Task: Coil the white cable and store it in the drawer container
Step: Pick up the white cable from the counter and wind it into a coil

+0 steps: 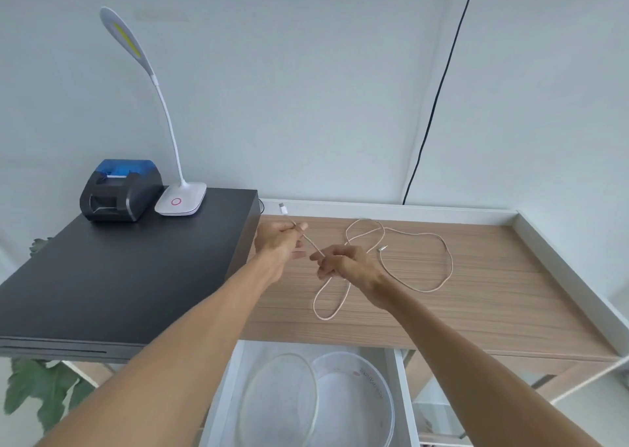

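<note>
The white cable (446, 259) lies in loose loops on the wooden tabletop (493, 297). My left hand (279, 242) pinches it near one end, and the white plug sticks up beyond the fingers. My right hand (343, 259) is closed on the cable a short way along, so a straight stretch runs between the two hands. The other plug lies on the table to the right of my right hand. Below the table's front edge a white drawer (224, 388) stands pulled out, with a round clear container (357, 405) and its lid (275, 409) inside.
A black cabinet top (112, 276) adjoins the table on the left, carrying a black and blue printer (119, 191) and a white desk lamp (180, 201). A raised white rim (558, 259) borders the table's back and right. A black wire (435, 99) hangs down the wall.
</note>
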